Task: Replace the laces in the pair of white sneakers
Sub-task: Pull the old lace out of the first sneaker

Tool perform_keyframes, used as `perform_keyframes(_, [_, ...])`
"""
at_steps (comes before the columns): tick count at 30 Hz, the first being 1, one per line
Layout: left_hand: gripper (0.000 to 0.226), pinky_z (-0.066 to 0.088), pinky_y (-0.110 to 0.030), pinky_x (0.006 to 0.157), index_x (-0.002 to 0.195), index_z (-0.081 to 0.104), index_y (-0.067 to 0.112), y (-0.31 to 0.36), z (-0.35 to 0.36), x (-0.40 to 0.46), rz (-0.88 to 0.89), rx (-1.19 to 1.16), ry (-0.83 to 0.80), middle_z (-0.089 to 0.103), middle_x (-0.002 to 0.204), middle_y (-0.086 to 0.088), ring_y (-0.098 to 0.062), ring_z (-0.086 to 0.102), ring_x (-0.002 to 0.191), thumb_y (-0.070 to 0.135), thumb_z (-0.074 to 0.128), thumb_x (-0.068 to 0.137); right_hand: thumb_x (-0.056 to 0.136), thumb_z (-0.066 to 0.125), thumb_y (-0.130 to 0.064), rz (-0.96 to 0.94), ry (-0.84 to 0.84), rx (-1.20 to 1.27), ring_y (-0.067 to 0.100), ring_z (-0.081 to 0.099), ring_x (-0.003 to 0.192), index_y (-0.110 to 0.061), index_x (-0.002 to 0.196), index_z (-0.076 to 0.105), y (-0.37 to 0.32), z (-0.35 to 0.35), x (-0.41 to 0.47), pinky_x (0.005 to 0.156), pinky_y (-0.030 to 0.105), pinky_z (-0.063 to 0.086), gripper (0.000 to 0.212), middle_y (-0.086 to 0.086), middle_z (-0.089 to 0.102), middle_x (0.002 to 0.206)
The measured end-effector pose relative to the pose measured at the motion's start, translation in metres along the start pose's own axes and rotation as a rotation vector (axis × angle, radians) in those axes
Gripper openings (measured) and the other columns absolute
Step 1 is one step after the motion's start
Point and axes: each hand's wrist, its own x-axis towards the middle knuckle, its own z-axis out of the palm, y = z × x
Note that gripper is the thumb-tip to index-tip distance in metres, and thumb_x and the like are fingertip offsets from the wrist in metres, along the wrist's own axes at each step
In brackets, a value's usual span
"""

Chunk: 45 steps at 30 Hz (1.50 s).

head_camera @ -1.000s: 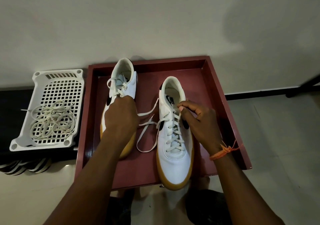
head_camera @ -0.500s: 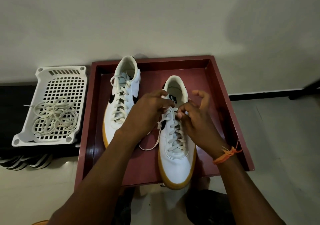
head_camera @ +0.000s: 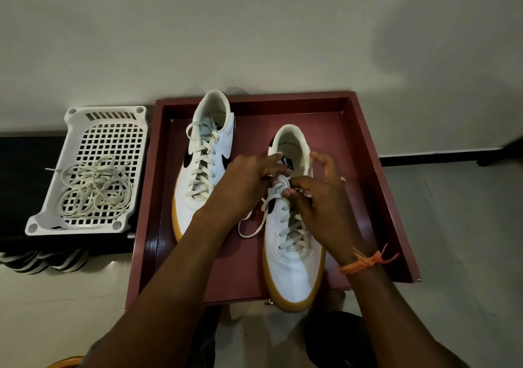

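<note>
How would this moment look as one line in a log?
step: tying lace | left hand: pinches lace | right hand: pinches lace | right sneaker | tray

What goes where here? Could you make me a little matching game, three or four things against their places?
Things:
1. loose laces
2. left shoe
3. right shoe
4. orange band

Places:
A. under both hands, toe over the tray's near edge
B. in the white basket
C. round the right wrist
D. far left part of the red tray

Pairs: 1-B, 2-D, 3-A, 4-C
</note>
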Motion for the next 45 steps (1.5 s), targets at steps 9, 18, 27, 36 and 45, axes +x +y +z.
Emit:
perform_keyframes(9, [0.034, 0.049, -0.009, 0.082, 0.1, 0.078, 0.013, 0.002, -0.001, 0.001, -0.092, -0.123, -0.003, 0.065, 0.129, -0.008, -0.014, 0.068, 0.108, -0.011, 0.068, 0.078, 0.07, 0.076, -0.038, 0.288, 0.048, 0.388, 0.019, 0.053, 0.117, -0.032, 0.075, 0.072, 0.036, -0.057, 0.009, 0.102, 0.04, 0.046, 0.009, -0.013, 0.039, 0.112])
perform_keyframes(18, [0.035, 0.051, -0.015, 0.088, 0.101, 0.078, 0.012, 0.0, 0.0, 0.002, -0.098, -0.116, 0.008, 0.067, 0.126, -0.008, -0.015, 0.064, 0.117, -0.014, 0.064, 0.08, 0.081, 0.076, -0.02, 0.067, 0.018, -0.137, 0.033, 0.024, 0.143, -0.026, 0.113, 0.071, -0.001, -0.014, 0.005, 0.112, 0.048, 0.032, 0.033, 0.013, 0.03, 0.151])
perform_keyframes(27, [0.033, 0.056, -0.027, 0.082, 0.097, 0.078, 0.013, -0.001, 0.0, 0.001, -0.145, -0.181, -0.007, 0.068, 0.124, -0.006, -0.017, 0.07, 0.105, -0.012, 0.066, 0.08, 0.084, 0.075, -0.018, 0.229, 0.295, 0.149, 0.013, 0.048, 0.118, -0.024, 0.086, 0.07, 0.019, -0.045, 0.011, 0.091, 0.008, 0.039, 0.008, 0.007, 0.039, 0.126])
perform_keyframes(36, [0.034, 0.047, -0.006, 0.082, 0.099, 0.078, 0.013, 0.002, -0.002, 0.002, -0.139, -0.167, 0.005, 0.066, 0.128, -0.007, -0.012, 0.065, 0.111, -0.013, 0.066, 0.08, 0.083, 0.074, -0.021, 0.186, 0.185, -0.023, 0.028, 0.03, 0.139, -0.024, 0.116, 0.071, 0.015, -0.029, 0.008, 0.11, 0.013, 0.026, 0.034, 0.012, 0.033, 0.147])
perform_keyframes(45, [0.035, 0.049, -0.009, 0.084, 0.098, 0.078, 0.013, 0.001, -0.001, 0.001, -0.126, -0.146, 0.009, 0.066, 0.127, -0.006, -0.011, 0.066, 0.11, -0.013, 0.066, 0.079, 0.083, 0.075, -0.018, 0.064, 0.305, 0.008, 0.027, 0.047, 0.119, -0.03, 0.083, 0.07, -0.002, -0.01, 0.005, 0.092, 0.047, 0.047, 0.014, 0.01, 0.048, 0.125])
